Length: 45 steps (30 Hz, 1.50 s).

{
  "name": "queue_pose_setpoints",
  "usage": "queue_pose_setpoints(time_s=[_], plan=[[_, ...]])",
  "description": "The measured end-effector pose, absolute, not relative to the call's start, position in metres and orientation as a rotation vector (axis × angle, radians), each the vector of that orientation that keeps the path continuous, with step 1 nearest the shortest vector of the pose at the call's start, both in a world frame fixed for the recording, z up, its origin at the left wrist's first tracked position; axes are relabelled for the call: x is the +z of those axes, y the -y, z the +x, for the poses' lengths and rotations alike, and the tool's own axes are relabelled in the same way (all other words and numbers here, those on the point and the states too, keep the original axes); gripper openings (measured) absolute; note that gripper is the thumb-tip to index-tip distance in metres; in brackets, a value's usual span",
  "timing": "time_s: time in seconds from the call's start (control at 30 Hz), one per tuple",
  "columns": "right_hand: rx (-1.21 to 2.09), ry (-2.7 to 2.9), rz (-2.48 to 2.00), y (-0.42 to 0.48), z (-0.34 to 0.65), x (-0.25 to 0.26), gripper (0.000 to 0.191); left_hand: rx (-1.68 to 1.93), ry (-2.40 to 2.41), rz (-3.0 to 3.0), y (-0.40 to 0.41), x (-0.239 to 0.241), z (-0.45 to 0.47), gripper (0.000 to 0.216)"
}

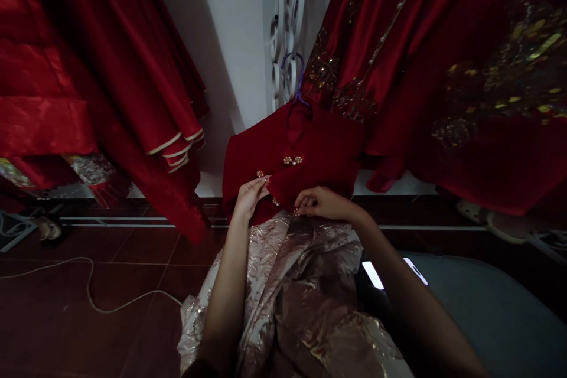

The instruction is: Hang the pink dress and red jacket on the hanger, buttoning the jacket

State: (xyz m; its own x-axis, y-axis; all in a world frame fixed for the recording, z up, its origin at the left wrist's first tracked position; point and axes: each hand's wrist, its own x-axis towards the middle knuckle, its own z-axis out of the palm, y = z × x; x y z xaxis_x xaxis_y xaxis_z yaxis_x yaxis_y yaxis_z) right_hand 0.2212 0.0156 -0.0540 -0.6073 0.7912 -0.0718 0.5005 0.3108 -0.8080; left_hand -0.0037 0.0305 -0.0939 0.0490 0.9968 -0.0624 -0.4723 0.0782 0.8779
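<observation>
A red garment (328, 142) hangs in front of me from a purple hanger (300, 91). A pair of jewelled buttons (293, 160) joins its front near the neck; lower down the front edges lie apart. My left hand (248, 198) pinches the front edge of the garment beside a jewelled button. With curled fingers, my right hand (325, 203) grips the lower front edge close to another small ornament. Exactly what lies between the right fingertips is partly hidden. Shiny pinkish brocade fabric (266, 260) spreads below both hands.
Red garments with pale trim (168, 142) hang at left, and sequinned red garments (487, 71) at right. A white scrolled metal rack (277, 35) stands behind the hanger. A lit phone (372, 274) lies by a grey seat (478, 301). A white cable (91, 286) crosses the tiled floor.
</observation>
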Motion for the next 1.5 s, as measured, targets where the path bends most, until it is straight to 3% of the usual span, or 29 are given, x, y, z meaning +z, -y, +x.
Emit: queue_pose_setpoints(time_s=[0.27, 0.47, 0.63, 0.8, 1.1, 1.5], plan=[[1.279, 2.29, -1.21, -0.017, 0.228, -0.05, 0.028, 1.359, -0.987, 0.924, -0.031, -0.088, 0.012, 0.033], [1.559, 2.288, -1.306, -0.014, 0.252, -0.04, 0.033, 1.46, -1.172, 1.822, -0.043, -0.053, 0.038, 0.028], [1.567, 2.266, -1.382, -0.011, 0.264, -0.032, 0.033, 1.117, -1.441, 2.644, -0.055, -0.03, 0.045, 0.029], [1.511, 2.288, -1.431, -0.005, 0.265, -0.023, 0.033, 0.812, -1.472, 2.978, -0.068, -0.012, 0.049, 0.025], [1.496, 2.318, -1.464, -0.006, 0.266, -0.022, 0.031, 1.039, -1.237, 2.999, -0.074, -0.004, 0.047, 0.015], [1.505, 2.314, -1.46, -0.008, 0.265, -0.025, 0.031, 0.98, -0.898, 2.965, -0.073, 0.015, 0.03, 0.017]])
